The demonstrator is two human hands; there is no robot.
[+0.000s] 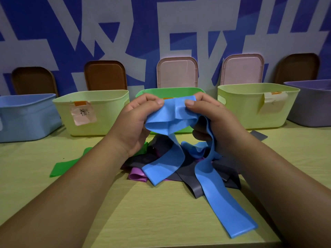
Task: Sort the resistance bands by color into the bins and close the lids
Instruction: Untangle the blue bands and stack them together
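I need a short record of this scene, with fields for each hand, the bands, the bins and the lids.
left hand: pinches the blue band
right hand: pinches the same band
pile: grey, purple, green and blue bands on the table, below the hands
bins: five in a row, all open
lids: five, standing against the wall behind the bins

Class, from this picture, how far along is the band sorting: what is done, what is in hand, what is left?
Done: nothing visible; the bins hide their contents. In hand: left hand and right hand pinch blue bands above the table. Left: green band, purple band and grey bands lie there; the lids lean against the wall.
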